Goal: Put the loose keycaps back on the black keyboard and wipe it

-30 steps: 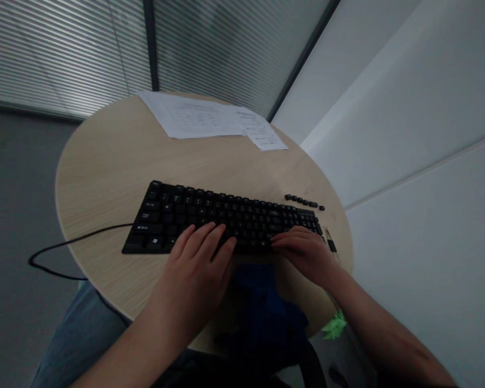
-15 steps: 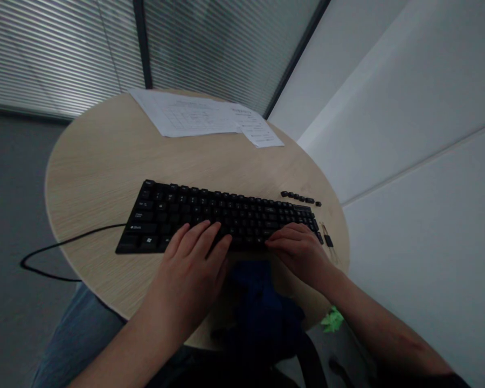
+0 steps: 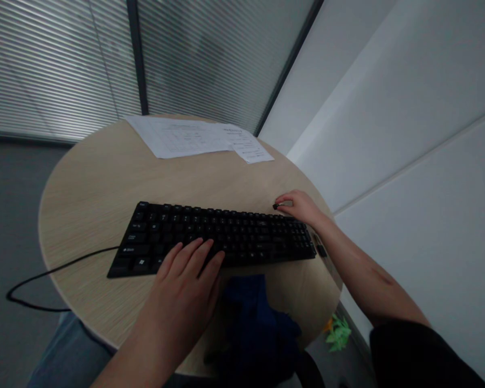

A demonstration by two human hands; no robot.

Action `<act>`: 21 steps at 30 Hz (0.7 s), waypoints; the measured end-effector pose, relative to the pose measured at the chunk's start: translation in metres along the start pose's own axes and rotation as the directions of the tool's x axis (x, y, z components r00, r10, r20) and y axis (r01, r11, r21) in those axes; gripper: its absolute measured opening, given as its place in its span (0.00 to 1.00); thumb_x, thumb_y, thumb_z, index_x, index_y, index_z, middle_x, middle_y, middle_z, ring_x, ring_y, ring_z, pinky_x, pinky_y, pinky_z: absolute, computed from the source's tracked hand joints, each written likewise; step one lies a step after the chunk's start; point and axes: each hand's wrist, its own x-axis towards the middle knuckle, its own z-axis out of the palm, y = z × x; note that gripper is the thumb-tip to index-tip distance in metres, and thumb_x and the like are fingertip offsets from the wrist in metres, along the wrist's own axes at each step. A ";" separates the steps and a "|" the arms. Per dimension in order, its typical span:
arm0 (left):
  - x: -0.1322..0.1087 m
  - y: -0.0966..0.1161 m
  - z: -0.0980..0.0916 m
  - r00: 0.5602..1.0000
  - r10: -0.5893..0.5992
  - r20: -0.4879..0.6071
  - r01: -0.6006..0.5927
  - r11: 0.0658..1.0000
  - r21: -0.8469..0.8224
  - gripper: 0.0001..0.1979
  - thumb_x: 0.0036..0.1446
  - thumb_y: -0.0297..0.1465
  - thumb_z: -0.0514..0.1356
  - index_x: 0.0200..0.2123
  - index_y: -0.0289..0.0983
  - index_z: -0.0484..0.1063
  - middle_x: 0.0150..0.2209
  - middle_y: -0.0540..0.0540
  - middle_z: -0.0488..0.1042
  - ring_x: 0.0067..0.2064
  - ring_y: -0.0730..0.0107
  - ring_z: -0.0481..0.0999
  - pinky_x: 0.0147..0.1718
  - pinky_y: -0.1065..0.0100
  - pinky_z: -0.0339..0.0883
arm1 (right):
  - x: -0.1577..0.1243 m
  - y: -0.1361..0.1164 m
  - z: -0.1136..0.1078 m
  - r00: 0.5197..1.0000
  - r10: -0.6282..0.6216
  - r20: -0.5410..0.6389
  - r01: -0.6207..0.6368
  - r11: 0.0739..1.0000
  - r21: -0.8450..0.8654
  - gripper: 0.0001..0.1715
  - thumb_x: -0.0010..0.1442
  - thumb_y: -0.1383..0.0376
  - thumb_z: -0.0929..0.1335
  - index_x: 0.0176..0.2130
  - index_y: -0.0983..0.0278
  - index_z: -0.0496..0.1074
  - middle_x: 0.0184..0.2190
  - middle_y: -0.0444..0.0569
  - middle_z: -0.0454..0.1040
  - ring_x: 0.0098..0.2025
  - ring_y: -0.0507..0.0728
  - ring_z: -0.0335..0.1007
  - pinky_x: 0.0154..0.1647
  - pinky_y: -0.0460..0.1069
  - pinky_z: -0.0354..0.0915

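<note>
A black keyboard (image 3: 226, 237) lies across the round wooden table. My left hand (image 3: 186, 285) rests on its lower middle part, fingers spread over the keys and holding nothing. Beyond the keyboard's far right corner, my right hand (image 3: 297, 205) pinches a small black keycap (image 3: 275, 206) between thumb and fingertips. I cannot tell whether this keycap has left the tabletop. The other loose keycaps of that row are hidden behind my right hand. A small black tool with wire ends (image 3: 321, 250) lies right of the keyboard, partly covered by my forearm.
Printed papers (image 3: 189, 137) lie at the table's (image 3: 81, 178) far edge. A black cable (image 3: 28, 285) loops off the left side. A dark blue cloth item (image 3: 250, 318) is at the near edge. A white wall (image 3: 408, 188) rises on the right.
My right hand has moved from the keyboard's lower right edge to the loose keycaps behind it and has taken hold of one. My left hand stays on the keys. The view has tilted slightly.
</note>
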 end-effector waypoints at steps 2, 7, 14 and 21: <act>0.001 0.001 0.000 1.000 -0.007 -0.008 0.006 1.000 -0.006 0.16 0.65 0.28 0.55 0.52 0.33 0.76 0.55 0.34 0.75 0.57 0.44 0.73 0.56 0.40 0.68 | 0.002 -0.006 -0.003 0.997 0.047 0.054 -0.048 0.999 0.010 0.10 0.59 0.63 0.73 0.41 0.62 0.83 0.38 0.45 0.78 0.39 0.44 0.73 0.49 0.39 0.68; 0.002 0.001 -0.001 1.000 -0.014 -0.005 0.013 1.000 -0.018 0.15 0.65 0.28 0.55 0.52 0.34 0.76 0.54 0.34 0.75 0.57 0.44 0.73 0.56 0.41 0.67 | -0.042 -0.045 -0.015 0.996 -0.013 -0.087 0.029 0.981 0.189 0.15 0.62 0.56 0.71 0.41 0.63 0.82 0.39 0.46 0.78 0.40 0.45 0.75 0.44 0.39 0.71; 0.001 0.001 -0.001 1.000 -0.011 0.012 0.011 1.000 -0.024 0.15 0.65 0.28 0.55 0.52 0.34 0.76 0.55 0.34 0.75 0.57 0.43 0.73 0.57 0.40 0.66 | -0.126 -0.091 0.011 0.962 -0.198 -0.189 0.246 0.928 0.282 0.11 0.63 0.58 0.70 0.38 0.61 0.82 0.39 0.45 0.78 0.42 0.42 0.75 0.45 0.37 0.72; 0.000 0.000 0.001 0.999 -0.021 0.030 0.023 0.999 -0.043 0.16 0.66 0.29 0.55 0.53 0.34 0.75 0.57 0.34 0.74 0.59 0.42 0.71 0.58 0.38 0.66 | -0.127 -0.093 0.012 0.902 -0.374 -0.215 0.396 0.915 0.071 0.12 0.67 0.62 0.67 0.40 0.59 0.81 0.42 0.42 0.78 0.46 0.42 0.74 0.50 0.41 0.69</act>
